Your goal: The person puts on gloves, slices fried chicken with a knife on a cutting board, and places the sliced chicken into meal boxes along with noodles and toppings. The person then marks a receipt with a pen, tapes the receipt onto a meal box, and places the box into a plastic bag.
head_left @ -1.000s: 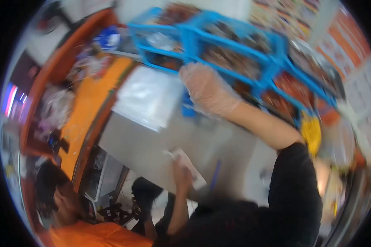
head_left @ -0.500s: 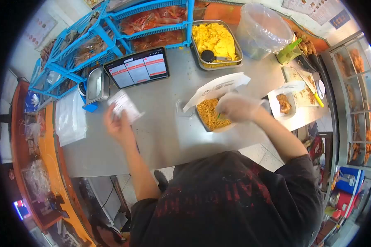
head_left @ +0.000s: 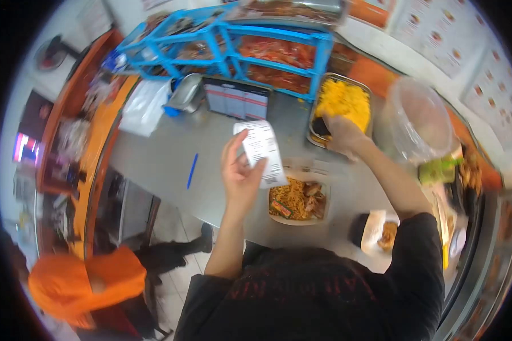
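My left hand point(head_left: 242, 173) pinches a long white printed receipt point(head_left: 261, 149) between thumb and fingers, held up above the counter. My right hand point(head_left: 347, 135), in a clear plastic glove, is at the near edge of a metal tray point(head_left: 365, 91) of crumbly yellow food point(head_left: 338, 102). It looks closed on the handle of a black round scoop point(head_left: 322, 126); blur and the hand itself hide the grip. Below the receipt stands an open paper box point(head_left: 297, 220) of noodles point(head_left: 288, 196) and meat pieces point(head_left: 314, 199), its lid folded back.
A tablet point(head_left: 236, 98) stands before blue racks point(head_left: 273, 34) of packets. On the steel counter point(head_left: 165, 150) lies a blue pen point(head_left: 192, 170). To the right are a bag-lined tub point(head_left: 418, 122) and a smaller food box point(head_left: 375, 230). A person in orange point(head_left: 88, 281) is at lower left.
My right hand has left the noodle box and reached the yellow food tray. The receipt has come up nearer the box in my left hand. The view has turned; a person in orange now shows.
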### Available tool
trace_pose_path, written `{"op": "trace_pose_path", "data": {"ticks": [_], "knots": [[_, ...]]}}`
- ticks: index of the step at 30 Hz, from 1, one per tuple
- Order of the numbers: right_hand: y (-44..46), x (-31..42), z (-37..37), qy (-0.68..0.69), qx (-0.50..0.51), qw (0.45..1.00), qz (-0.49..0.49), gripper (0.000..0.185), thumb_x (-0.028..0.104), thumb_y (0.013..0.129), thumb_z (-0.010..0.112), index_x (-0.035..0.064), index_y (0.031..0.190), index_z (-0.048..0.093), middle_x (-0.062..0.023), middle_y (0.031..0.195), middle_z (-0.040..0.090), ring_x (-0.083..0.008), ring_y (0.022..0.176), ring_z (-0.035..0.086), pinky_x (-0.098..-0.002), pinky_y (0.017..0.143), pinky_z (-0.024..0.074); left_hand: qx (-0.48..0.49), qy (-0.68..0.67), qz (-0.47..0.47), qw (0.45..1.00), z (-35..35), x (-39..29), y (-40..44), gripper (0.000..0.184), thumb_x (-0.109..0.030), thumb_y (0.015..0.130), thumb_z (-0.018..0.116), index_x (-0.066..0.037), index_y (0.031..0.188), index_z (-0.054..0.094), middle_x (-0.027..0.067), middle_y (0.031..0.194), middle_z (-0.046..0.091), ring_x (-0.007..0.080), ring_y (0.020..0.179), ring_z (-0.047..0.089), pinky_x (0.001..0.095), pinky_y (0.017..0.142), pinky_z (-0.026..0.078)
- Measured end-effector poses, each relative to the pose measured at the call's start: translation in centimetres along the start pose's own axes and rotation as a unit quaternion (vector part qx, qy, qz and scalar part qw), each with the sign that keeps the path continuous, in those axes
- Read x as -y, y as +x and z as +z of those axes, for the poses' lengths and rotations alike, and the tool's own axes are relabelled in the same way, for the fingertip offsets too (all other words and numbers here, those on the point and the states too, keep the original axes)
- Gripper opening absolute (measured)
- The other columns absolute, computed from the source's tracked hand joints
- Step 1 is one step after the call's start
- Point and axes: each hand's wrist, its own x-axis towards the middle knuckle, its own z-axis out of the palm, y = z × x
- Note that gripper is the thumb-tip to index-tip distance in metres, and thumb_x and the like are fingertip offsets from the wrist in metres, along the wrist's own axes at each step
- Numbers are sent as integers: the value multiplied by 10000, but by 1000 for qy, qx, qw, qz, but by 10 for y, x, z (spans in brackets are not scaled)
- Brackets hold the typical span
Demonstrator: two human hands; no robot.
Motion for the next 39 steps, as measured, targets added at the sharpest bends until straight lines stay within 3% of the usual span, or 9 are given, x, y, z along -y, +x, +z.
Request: {"op": "trace_pose_path", "data": {"ticks": [4, 10, 14, 22, 26, 28, 32, 36, 39], "knots": [[9, 8, 25, -74, 31, 997, 23, 780, 34, 747, 536, 5, 1418, 139, -277, 1130, 502, -361, 1016, 564, -404, 825, 477, -14, 7, -24, 1000, 11, -6, 2, 647, 191, 716, 562, 4, 1302, 361, 81, 1281, 334, 238, 1137, 502, 293, 869, 501], [16, 4, 8, -89, 122, 988, -20, 794, -29, 757, 459, 20, 1431, 42, -268, 1118, 532, -349, 1017, 569, -397, 830, 473, 9, 6, -30, 999, 16, -4, 9, 654, 184, 719, 562, -4, 1309, 352, 82, 1279, 318, 248, 1155, 489, 306, 871, 514], [11, 20, -14, -47, 162, 985, 45, 774, -19, 770, 430, 43, 1435, 39, -265, 1144, 537, -349, 1040, 564, -404, 843, 461, 19, -5, -34, 999, 13, -1, 14, 657, 185, 718, 563, -3, 1310, 351, 81, 1272, 323, 248, 1153, 491, 304, 862, 518], [22, 9, 1, 77, 116, 986, 92, 494, 71, 828, 401, 58, 1314, 315, -238, 1125, 563, -375, 1050, 554, -434, 854, 446, 28, 5, -38, 999, 3, 3, 13, 661, 178, 722, 569, -8, 1317, 349, 84, 1287, 334, 241, 1130, 507, 299, 851, 513], [29, -20, -1, 78, 97, 988, 88, 435, 84, 837, 397, 43, 1267, 347, -243, 1099, 572, -387, 1048, 547, -433, 841, 450, 17, 7, -33, 999, -9, 2, 10, 662, 193, 706, 565, -7, 1304, 363, 91, 1278, 327, 264, 1148, 495, 307, 888, 496], [13, -28, -23, 132, 16, 982, 137, 401, 65, 840, 381, 26, 1238, 360, -258, 1155, 522, -387, 1040, 544, -436, 832, 456, -8, 16, -44, 999, -19, 2, 9, 667, 204, 706, 556, -8, 1308, 361, 92, 1270, 330, 266, 1148, 494, 315, 894, 494], [2, -32, 5, 57, -27, 985, 162, 502, 40, 818, 436, -18, 1302, 316, -261, 1313, 397, -363, 1071, 543, -389, 880, 454, -12, 1, -51, 999, -29, 8, 10, 669, 207, 709, 551, -8, 1312, 356, 91, 1268, 328, 267, 1147, 495, 317, 901, 491], [-11, -13, 25, -67, -114, 991, 5, 683, -4, 802, 360, 93, 1427, 101, -218, 1321, 377, -352, 1032, 556, -438, 850, 462, -10, 3, -56, 998, -29, 11, 6, 671, 199, 711, 552, -7, 1317, 350, 96, 1273, 323, 267, 1147, 492, 319, 904, 490], [-5, -5, 36, -19, -58, 996, 59, 672, -1, 805, 358, 77, 1424, 109, -228, 1358, 349, -348, 1045, 552, -431, 861, 462, -10, 11, -53, 998, -29, 11, 6, 665, 183, 720, 561, -8, 1320, 349, 95, 1279, 345, 244, 1137, 497, 310, 893, 488]]}}
